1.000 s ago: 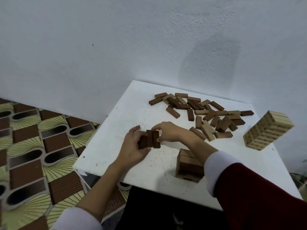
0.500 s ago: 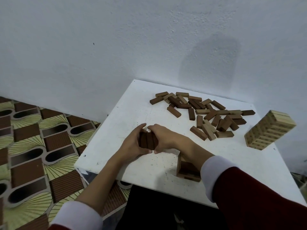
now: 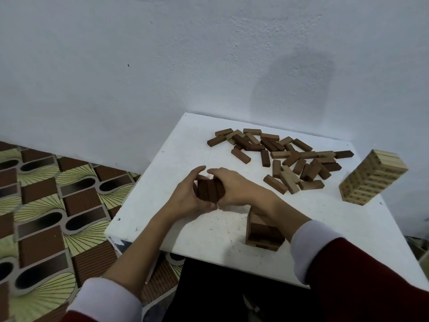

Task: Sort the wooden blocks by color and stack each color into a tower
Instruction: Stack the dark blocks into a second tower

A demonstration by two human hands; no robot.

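Patterned floor tiles [image 3: 46,205] at far left, brown, green and black. White worktop [image 3: 325,228] to the right of them, set against a pale wall [image 3: 162,54].

Left hand [image 3: 185,196] at the near-left part of the worktop, fingers curled round the left side of a small bundle of dark brown blocks [image 3: 210,190], thumb along the near edge. Three blocks countable in that bundle, side by side, long faces touching. Right hand [image 3: 234,187] pressed against the bundle's right side, fingers curled over the far end, thumb at the near edge almost meeting the left thumb. Both hands clamped on the bundle from opposite sides; white cuffs and red sleeves behind the wrists.

Short stack of mid-brown blocks [image 3: 262,231] just right of the hands, near edge of the worktop, partly hidden under the right forearm; layer count not clear.

Loose pile of blocks [image 3: 290,159] farther back and to the right, mixed dark brown, mid-brown and lighter tan, lying flat and overlapping; roughly thirty, exact number not countable.

Tall tower of pale blocks [image 3: 371,180] at the far right edge, well apart from the pile, many layers, count not readable.
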